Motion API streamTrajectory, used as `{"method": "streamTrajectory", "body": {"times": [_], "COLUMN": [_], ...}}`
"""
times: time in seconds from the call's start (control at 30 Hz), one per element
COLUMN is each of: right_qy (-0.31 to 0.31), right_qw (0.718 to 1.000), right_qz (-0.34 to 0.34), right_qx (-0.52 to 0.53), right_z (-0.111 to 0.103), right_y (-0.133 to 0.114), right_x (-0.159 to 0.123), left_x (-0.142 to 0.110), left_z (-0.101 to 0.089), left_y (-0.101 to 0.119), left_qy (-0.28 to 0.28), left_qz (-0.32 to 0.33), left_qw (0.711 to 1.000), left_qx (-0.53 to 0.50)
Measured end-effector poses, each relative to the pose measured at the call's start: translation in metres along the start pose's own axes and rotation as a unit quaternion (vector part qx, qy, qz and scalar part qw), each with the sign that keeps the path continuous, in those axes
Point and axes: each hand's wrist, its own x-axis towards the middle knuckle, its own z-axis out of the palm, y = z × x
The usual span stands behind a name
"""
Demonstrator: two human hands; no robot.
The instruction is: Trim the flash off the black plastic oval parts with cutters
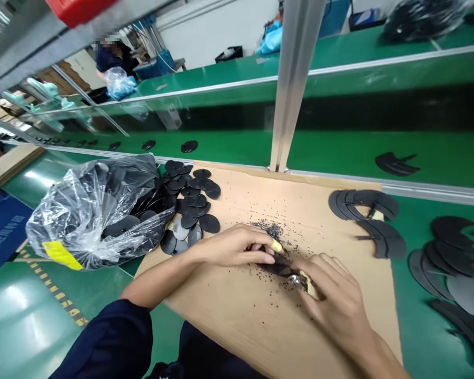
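My left hand is closed, thumb and fingers pinching a dark flat plastic piece low over the cardboard sheet. Yellow covering shows on one of its fingertips. On the other side of that piece, my right hand is wrapped round a small shiny metal tool, whose exact kind is blurred and partly hidden by the fingers. The tool's end meets or nearly touches the dark piece. Yellow also shows at the right fingers. Small black crumbs lie scattered beneath and behind both hands.
Cardboard covers the green bench. At left sit a clear bag of black discs and a loose disc pile. Curved black pieces lie at right, more beyond. A metal post rises behind; another person is across the line.
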Motion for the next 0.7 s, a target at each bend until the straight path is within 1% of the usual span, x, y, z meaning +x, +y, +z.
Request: {"method": "streamTrajectory", "body": {"times": [0.07, 0.1, 0.13, 0.17, 0.23, 0.3, 0.33, 0.37, 0.43, 0.53, 0.57, 0.63, 0.7], "right_qy": [-0.001, -0.001, 0.000, 0.001, -0.002, -0.017, -0.026, -0.036, -0.054, -0.076, -0.083, -0.097, -0.119], "right_qw": [0.999, 0.999, 0.997, 0.996, 0.993, 0.991, 0.990, 0.989, 0.988, 0.986, 0.985, 0.985, 0.982], "right_qz": [0.000, 0.010, 0.023, 0.036, 0.054, 0.061, 0.063, 0.064, 0.063, 0.060, 0.059, 0.058, 0.058], "right_qx": [-0.034, -0.052, -0.069, -0.084, -0.106, -0.118, -0.122, -0.126, -0.134, -0.139, -0.137, -0.133, -0.132], "right_z": [0.001, 0.002, 0.002, 0.002, 0.001, 0.001, 0.000, 0.000, 0.001, 0.003, 0.003, 0.004, 0.003], "right_y": [0.000, 0.000, 0.000, -0.001, -0.002, -0.004, -0.006, -0.007, -0.010, -0.014, -0.015, -0.017, -0.019], "right_x": [0.000, 0.000, 0.001, 0.001, 0.002, 0.002, 0.002, 0.001, -0.001, -0.005, -0.006, -0.009, -0.010], "left_x": [0.006, 0.010, 0.015, 0.020, 0.034, 0.051, 0.060, 0.068, 0.079, 0.082, 0.079, 0.074, 0.070], "left_z": [-0.025, -0.040, -0.056, -0.072, -0.104, -0.127, -0.134, -0.138, -0.139, -0.133, -0.131, -0.127, -0.123], "left_y": [0.003, 0.001, -0.002, -0.008, -0.026, -0.051, -0.064, -0.076, -0.098, -0.116, -0.118, -0.115, -0.104], "left_qy": [-0.065, -0.076, -0.071, -0.049, 0.030, 0.118, 0.140, 0.157, 0.175, 0.200, 0.208, 0.215, 0.191], "left_qz": [0.013, 0.020, 0.019, 0.002, -0.085, -0.201, -0.226, -0.243, -0.259, -0.285, -0.291, -0.290, -0.270], "left_qw": [0.996, 0.992, 0.988, 0.983, 0.960, 0.916, 0.903, 0.893, 0.887, 0.877, 0.874, 0.873, 0.888], "left_qx": [0.059, 0.095, 0.133, 0.176, 0.264, 0.328, 0.339, 0.344, 0.340, 0.331, 0.330, 0.329, 0.320]}}
